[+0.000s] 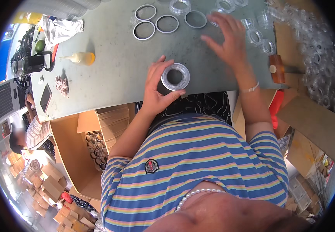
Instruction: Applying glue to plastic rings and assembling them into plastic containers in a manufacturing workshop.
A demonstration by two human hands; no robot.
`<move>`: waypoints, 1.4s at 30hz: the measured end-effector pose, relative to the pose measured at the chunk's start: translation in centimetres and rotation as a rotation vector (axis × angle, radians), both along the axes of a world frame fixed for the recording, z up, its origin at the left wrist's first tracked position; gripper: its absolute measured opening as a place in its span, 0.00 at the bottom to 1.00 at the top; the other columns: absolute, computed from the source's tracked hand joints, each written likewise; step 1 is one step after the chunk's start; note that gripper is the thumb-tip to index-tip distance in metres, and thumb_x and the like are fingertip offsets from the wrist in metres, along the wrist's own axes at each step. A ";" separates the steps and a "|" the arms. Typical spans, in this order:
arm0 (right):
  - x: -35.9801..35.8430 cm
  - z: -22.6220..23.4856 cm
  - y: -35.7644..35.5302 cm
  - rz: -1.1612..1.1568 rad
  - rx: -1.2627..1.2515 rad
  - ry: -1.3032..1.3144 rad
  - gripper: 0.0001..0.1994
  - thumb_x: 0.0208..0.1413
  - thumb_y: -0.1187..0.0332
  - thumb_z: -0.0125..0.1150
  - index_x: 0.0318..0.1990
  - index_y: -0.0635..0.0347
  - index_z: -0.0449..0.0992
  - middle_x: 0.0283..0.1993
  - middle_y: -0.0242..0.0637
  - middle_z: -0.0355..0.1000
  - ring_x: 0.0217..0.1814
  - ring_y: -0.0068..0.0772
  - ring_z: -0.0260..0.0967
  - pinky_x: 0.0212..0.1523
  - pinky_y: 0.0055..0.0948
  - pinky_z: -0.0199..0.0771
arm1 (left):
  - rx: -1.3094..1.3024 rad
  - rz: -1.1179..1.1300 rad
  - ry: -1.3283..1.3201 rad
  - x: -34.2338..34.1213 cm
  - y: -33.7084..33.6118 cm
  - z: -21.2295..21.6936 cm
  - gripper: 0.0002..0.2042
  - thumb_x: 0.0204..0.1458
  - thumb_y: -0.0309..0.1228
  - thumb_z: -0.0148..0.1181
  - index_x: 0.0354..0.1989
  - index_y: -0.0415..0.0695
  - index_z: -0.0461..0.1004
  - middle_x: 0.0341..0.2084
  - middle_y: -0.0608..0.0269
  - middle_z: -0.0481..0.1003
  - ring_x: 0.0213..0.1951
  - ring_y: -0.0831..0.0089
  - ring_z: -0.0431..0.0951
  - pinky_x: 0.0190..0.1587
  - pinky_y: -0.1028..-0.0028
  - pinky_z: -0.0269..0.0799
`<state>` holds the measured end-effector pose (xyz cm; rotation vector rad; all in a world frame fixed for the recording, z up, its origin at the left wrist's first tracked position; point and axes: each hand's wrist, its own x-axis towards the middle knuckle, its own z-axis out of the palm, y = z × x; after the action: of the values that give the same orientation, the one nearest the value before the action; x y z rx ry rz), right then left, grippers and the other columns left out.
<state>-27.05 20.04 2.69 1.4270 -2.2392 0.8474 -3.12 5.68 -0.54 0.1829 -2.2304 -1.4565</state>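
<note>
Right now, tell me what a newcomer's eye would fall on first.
Probably the striped shirt, filling the lower middle. Next, the left hand gripping a clear ring at the centre, with the right hand open farther up. Then the ring heap along the right.

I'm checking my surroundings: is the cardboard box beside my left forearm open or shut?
Open: the cardboard box has an uncovered top, and many round parts show inside.
</note>
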 end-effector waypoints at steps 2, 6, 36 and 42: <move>-3.1 -0.9 -0.2 -0.070 0.089 0.098 0.26 0.46 0.58 0.70 0.55 0.47 0.73 0.53 0.32 0.71 0.60 0.42 0.63 0.60 0.46 0.59 | 0.015 -0.007 0.011 -0.1 0.2 0.0 0.36 0.38 0.39 0.76 0.58 0.40 0.69 0.53 0.52 0.71 0.62 0.51 0.65 0.64 0.55 0.57; -3.7 -1.1 0.8 -0.193 0.192 0.058 0.23 0.46 0.65 0.69 0.53 0.49 0.73 0.52 0.35 0.69 0.57 0.41 0.65 0.57 0.44 0.62 | 0.161 0.000 0.006 0.4 0.4 -0.1 0.37 0.38 0.37 0.76 0.60 0.41 0.67 0.54 0.51 0.71 0.59 0.53 0.69 0.60 0.60 0.63; 0.4 -1.4 -2.6 -0.015 -0.023 -0.350 0.37 0.41 0.53 0.76 0.56 0.65 0.70 0.56 0.48 0.68 0.58 0.46 0.68 0.58 0.40 0.67 | -0.054 0.049 0.100 0.3 0.4 1.5 0.51 0.33 0.47 0.78 0.66 0.39 0.58 0.58 0.49 0.67 0.60 0.51 0.66 0.62 0.58 0.61; -1.9 -3.9 -3.2 -0.063 -0.008 -0.594 0.35 0.43 0.57 0.75 0.57 0.66 0.69 0.54 0.47 0.70 0.55 0.44 0.70 0.58 0.37 0.68 | 0.009 -0.061 0.007 0.4 -0.3 0.8 0.48 0.35 0.46 0.77 0.66 0.40 0.59 0.61 0.49 0.63 0.63 0.53 0.62 0.62 0.59 0.59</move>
<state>-28.97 16.83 -1.21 1.1986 -2.6707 1.4006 -2.71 5.40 0.30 0.1131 -2.2422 -1.4966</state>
